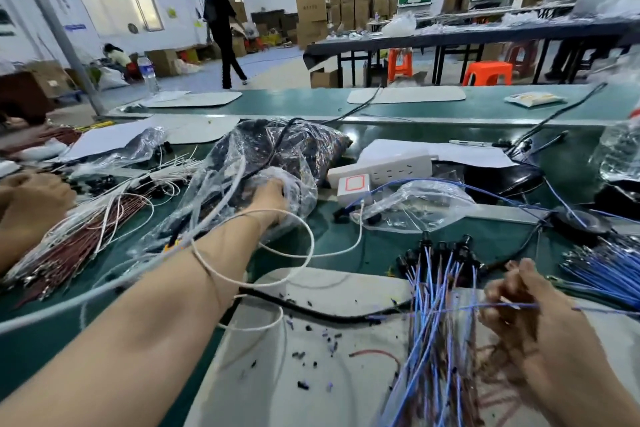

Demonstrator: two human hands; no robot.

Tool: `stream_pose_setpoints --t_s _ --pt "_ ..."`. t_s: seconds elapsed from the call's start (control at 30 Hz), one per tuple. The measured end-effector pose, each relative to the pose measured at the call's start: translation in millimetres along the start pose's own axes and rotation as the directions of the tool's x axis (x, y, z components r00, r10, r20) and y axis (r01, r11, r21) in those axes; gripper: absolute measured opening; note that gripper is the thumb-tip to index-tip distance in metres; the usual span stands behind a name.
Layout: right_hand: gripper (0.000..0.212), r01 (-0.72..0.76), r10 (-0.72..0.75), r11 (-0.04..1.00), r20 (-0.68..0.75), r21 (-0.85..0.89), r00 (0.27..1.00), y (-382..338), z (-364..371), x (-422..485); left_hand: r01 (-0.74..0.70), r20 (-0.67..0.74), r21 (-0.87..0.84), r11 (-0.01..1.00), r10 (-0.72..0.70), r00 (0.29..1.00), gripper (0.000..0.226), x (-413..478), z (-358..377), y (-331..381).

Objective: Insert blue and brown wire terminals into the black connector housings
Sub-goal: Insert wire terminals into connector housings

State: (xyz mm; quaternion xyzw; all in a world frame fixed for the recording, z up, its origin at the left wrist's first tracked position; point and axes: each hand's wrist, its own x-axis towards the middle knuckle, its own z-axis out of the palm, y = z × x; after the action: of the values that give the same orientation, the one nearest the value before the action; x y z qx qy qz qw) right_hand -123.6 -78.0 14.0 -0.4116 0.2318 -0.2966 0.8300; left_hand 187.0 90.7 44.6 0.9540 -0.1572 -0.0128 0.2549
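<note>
My left hand [272,196] reaches forward into a clear plastic bag [273,149] full of dark parts; its fingers are buried in the plastic and hidden. My right hand [519,308] is at the lower right and pinches a single blue wire [502,306] that runs sideways across it. Just left of that hand lies a bundle of blue and brown wires [433,315] ending in black connector housings [446,250]. A loose pile of blue wires [602,270] lies at the far right. Brown wires [79,239] lie in a heap at the left.
Another person's hand [31,201] rests at the left edge. A white power strip [381,168], a small empty bag [415,204], a white cable [304,243] looped over my left forearm and a black cable [311,308] clutter the green bench. A water bottle [620,149] stands far right.
</note>
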Motion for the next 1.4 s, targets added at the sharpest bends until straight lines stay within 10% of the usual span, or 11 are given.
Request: stream_pose_setpoints --t_s 0.53,0.67,0.83,0.93,1.1,1.4 --pt "0.026 -0.153 0.143 0.985 0.125 0.081 0.982 -9.3 -1.9 4.3 -0.141 0.042 -0.049 0.989 0.143 0.989 0.015 -13.9 -3.1 -12.3" --pt "0.014 -0.099 0.101 0.995 0.096 -0.023 0.990 -7.2 2.0 -1.9 -0.238 0.282 0.346 0.908 0.142 0.949 0.018 -33.0 -32.1 5.2" --pt "0.020 -0.079 0.087 0.992 0.078 -0.093 0.993 -7.3 1.7 -6.3 -0.262 0.062 0.548 0.794 0.274 0.960 0.014 -80.0 -72.2 55.6" --pt "0.021 -0.087 0.096 0.993 0.107 -0.082 0.990 -8.6 3.0 -7.4 -0.452 -0.074 0.155 0.879 0.466 0.882 0.016 -114.6 -71.8 85.0" --pt "0.012 0.004 0.011 0.990 0.109 -0.139 0.994 -3.3 5.4 -7.5 -0.670 -0.136 -0.370 0.644 0.676 0.725 0.013 -180.7 12.5 102.6" --pt "0.029 0.099 -0.092 0.988 0.063 -0.121 0.994 0.9 5.9 -6.4 -0.478 -0.184 -0.693 0.540 0.508 0.841 0.034 -179.9 71.4 77.0"
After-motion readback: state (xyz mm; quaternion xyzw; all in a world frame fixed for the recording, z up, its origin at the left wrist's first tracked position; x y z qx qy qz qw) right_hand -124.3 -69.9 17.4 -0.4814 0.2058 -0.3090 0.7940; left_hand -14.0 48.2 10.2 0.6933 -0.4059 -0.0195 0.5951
